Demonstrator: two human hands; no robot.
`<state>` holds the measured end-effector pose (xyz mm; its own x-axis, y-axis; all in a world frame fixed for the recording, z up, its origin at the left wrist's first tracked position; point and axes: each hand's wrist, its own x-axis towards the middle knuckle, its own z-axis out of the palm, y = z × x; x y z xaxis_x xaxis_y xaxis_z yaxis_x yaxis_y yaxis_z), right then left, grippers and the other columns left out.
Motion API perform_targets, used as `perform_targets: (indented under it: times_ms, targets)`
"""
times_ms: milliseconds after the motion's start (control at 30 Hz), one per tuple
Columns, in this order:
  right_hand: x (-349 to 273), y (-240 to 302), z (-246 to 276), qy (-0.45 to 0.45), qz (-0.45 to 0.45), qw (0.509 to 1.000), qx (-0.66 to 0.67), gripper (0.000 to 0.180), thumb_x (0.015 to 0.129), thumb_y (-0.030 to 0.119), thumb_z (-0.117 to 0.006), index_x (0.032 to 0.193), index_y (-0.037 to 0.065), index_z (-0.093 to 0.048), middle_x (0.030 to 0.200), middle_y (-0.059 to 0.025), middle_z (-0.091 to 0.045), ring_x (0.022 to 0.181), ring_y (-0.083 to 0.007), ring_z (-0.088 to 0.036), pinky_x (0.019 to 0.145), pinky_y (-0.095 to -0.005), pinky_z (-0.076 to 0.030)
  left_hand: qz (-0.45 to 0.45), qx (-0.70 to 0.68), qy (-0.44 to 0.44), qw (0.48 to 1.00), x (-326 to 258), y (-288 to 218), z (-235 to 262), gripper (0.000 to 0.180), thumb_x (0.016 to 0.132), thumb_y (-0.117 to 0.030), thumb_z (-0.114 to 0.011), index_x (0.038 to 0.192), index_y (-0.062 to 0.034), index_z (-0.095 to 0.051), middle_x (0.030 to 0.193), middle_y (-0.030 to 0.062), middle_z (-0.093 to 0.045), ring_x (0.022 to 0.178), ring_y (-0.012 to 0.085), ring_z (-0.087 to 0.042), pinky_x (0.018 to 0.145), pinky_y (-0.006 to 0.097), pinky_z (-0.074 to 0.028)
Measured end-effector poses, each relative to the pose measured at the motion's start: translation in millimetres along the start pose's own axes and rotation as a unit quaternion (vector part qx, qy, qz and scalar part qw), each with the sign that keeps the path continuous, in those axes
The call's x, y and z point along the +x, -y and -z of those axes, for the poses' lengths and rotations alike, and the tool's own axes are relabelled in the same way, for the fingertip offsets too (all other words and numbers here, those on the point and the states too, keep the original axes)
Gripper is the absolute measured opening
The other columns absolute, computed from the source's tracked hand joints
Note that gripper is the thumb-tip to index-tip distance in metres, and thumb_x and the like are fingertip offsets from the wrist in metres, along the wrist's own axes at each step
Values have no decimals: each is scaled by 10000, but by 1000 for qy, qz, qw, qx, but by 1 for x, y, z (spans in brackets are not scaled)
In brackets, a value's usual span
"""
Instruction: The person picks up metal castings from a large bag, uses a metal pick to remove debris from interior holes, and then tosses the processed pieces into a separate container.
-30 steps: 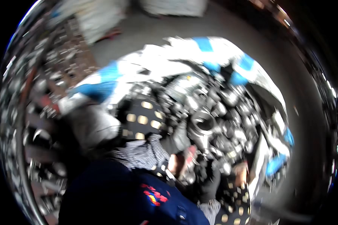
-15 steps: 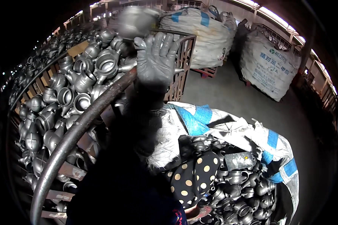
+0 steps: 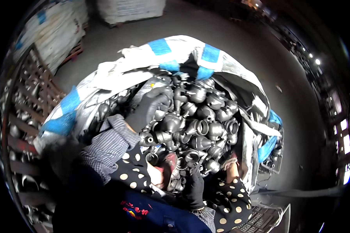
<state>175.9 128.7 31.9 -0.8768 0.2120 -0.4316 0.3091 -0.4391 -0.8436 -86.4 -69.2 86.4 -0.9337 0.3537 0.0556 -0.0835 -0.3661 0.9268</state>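
- We see a big white woven bulk sack (image 3: pixel 116 68) with blue straps, standing open on the grey concrete floor (image 3: pixel 295 116); it fills the middle of the view and its mouth gapes toward us.
- Inside it lies a heap of dark grey cast metal pipe fittings (image 3: pixel 206 120), short stubby pieces with round open sockets, piled against each other from the centre out toward 3 o'clock.
- At 9 o'clock we make out a wooden crate wall (image 3: pixel 39 89), and behind its slats more fittings of the same sort, blurred by the rim of the view.
- At 11 o'clock stands another white sack (image 3: pixel 132 9) on the floor, well apart from ours.
- Our left hand (image 3: pixel 149 106), in a dark glove with a checked sleeve behind it, reaches in from 8 o'clock and lies on the upper left part of the heap; the fingers curl down over a fitting there, but we cannot tell whether they truly grip it.
- Our right hand (image 3: pixel 194 186), also in a dark glove, comes up from 6 o'clock to the near edge of the heap; it touches the fittings there, and how far it is closed we cannot tell.
- Dark spotted sleeve covers (image 3: pixel 231 200) show at both forearms.
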Motion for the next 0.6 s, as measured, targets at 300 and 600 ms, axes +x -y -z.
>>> perform_targets:
  times_ms: [300, 600]
  targets:
    - [10, -4, 8, -11, -54, 996, 70, 353, 1007, 232, -476, 1274, 18, -562, 833, -33, -677, 546, -61, -491, 478, -195, -380, -94, 411, 5, 907, 161, 122, -48, 619, 874, -181, -663, 1416, -67, -388, 1360, 180, -498, 1233, 312, -503, 1018, 394, -421]
    - [7, 14, -1, -15, -68, 996, 61, 337, 1002, 248, -491, 1235, 30, -599, 632, 16, -574, 491, -58, -474, 448, -190, -361, 12, 670, 169, 723, 198, 115, -35, 551, 836, -217, -619, 1362, -125, -482, 1309, 214, -518, 1160, 364, -525, 966, 455, -449]
